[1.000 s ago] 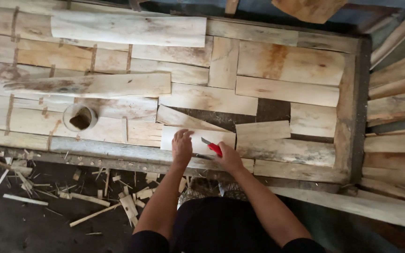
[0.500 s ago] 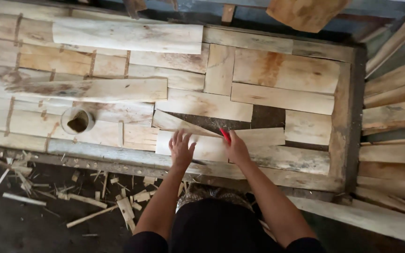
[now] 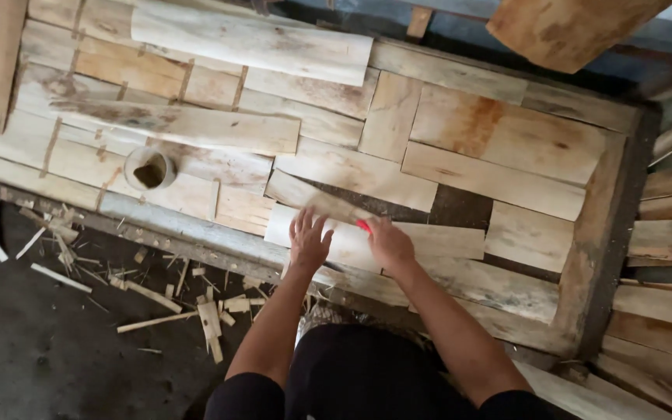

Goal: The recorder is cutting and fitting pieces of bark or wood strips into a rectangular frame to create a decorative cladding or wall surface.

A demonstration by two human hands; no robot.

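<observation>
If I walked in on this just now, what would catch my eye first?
Probably the patchwork of pale wooden boards filling a frame, with one dark gap right of centre. Next, the two bare hands at the near edge: the left hand spread flat on a loose plank, the right hand gripping a red-handled tool. Wood splinters litter the floor, lower left.

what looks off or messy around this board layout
One gap in the wooden panel shows dark where no board lies, just beyond the right hand. A thin strip sits askew across the pale board under the left hand. Wood scraps litter the floor.
</observation>
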